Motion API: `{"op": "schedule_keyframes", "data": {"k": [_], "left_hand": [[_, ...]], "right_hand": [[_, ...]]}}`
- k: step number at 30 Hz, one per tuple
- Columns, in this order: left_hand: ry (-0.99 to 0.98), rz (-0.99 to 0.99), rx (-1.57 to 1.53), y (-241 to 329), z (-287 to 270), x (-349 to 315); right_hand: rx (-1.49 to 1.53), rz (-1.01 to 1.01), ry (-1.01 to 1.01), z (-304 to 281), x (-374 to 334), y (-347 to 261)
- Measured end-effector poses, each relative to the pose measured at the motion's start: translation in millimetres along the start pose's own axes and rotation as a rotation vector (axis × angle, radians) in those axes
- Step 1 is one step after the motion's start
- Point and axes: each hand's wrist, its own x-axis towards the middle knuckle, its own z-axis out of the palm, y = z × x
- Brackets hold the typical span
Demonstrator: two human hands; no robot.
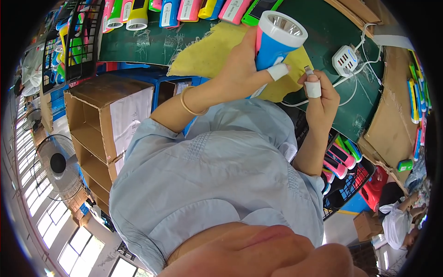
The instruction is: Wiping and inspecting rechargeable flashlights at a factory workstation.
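Observation:
My left hand [244, 62], with white tape on its thumb, is wrapped round a blue flashlight [272, 51] with a white head and a little pink on its side. The flashlight is held tilted, lens end up, above a yellow cloth [203, 54] on the green tabletop. To the right of it, my right hand [321, 99], also with a taped finger, pinches a small USB plug [308, 70] on a white cable [295, 105]. A gap separates the plug from the flashlight. A white multi-port USB charger [344, 60] lies on the table just beyond my right hand.
Several coloured flashlights [188, 10] line the table's far edge. Black baskets [83, 46] with more flashlights stand at far left and lower right. A cardboard shelf [90, 120] and a fan [57, 162] are on the left. Cardboard [392, 115] borders the table's right side.

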Motion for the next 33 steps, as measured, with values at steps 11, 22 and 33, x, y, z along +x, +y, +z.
{"op": "schedule_keyframes", "data": {"k": [11,22,33], "left_hand": [[-0.191,-0.02,-0.094,13,-6,18],[0.094,0.103,0.276,4,8,20],[0.749,0.092,-0.516,-7,-269,60]], "right_hand": [[0.078,-0.13,-0.068,9,23,-33],[-0.587,-0.142,0.045,25,33,-43],[0.295,-0.041,0.457,-21,3,-28]]}}
